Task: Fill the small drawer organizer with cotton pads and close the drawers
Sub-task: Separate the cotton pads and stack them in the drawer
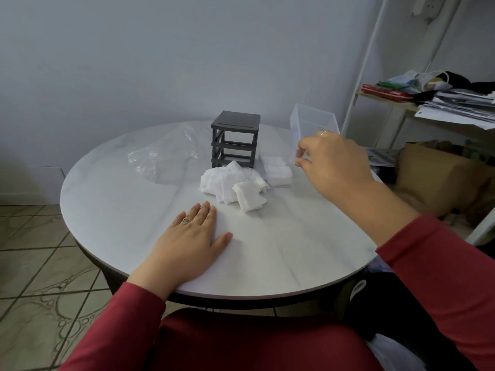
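Clear drawer point(313, 120) between pinching right fingers point(302, 149) near the table point(267, 258) edge; left fingers point(204, 213) flat, empty, on its open front.

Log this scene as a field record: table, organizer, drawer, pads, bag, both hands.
table: round, white marbled top
organizer frame: dark grey, upright, all three slots without drawers
clear drawer: outside the frame, at the table's far right
right hand: pinches the clear drawer's near wall
left hand: flat on the table, holding nothing
cotton pads: loose pile in front of the frame
second batch: neater pads right of the frame; whether they sit in a drawer is unclear
plastic bag: clear, crumpled, left of the frame
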